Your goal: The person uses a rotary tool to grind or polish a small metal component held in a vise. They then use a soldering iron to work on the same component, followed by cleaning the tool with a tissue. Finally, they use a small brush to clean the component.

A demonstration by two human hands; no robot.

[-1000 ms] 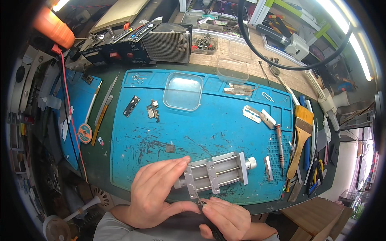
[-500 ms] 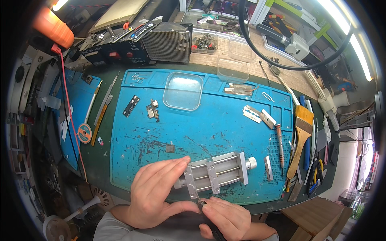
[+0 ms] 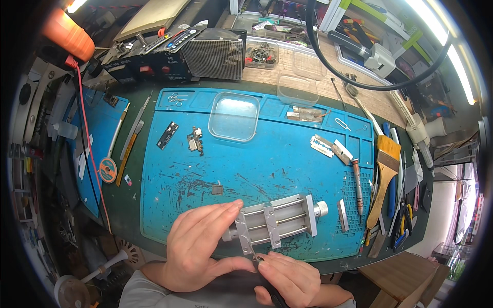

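A small silver clamping fixture (image 3: 272,224) with parallel rods and two crossbars lies near the front of the blue mat (image 3: 257,169). My left hand (image 3: 197,246) is closed round its left end, the fingers straight along the far corner and the thumb reaching toward the near one. In my right hand (image 3: 292,277) is a black-handled tool (image 3: 275,294). Its thin metal tip meets the near end of the left crossbar, close to my left thumb. The tool's exact kind is hidden by my fingers. A small square grey chip (image 3: 217,190) rests just beyond the fixture.
Further back on the mat are a clear plastic lid (image 3: 233,117), a black circuit strip (image 3: 167,135) and a small metal part (image 3: 195,139). A razor blade (image 3: 322,146), a screwdriver (image 3: 358,187) and a wide brush (image 3: 384,174) lie right. A dark box-shaped device (image 3: 149,69) stands behind.
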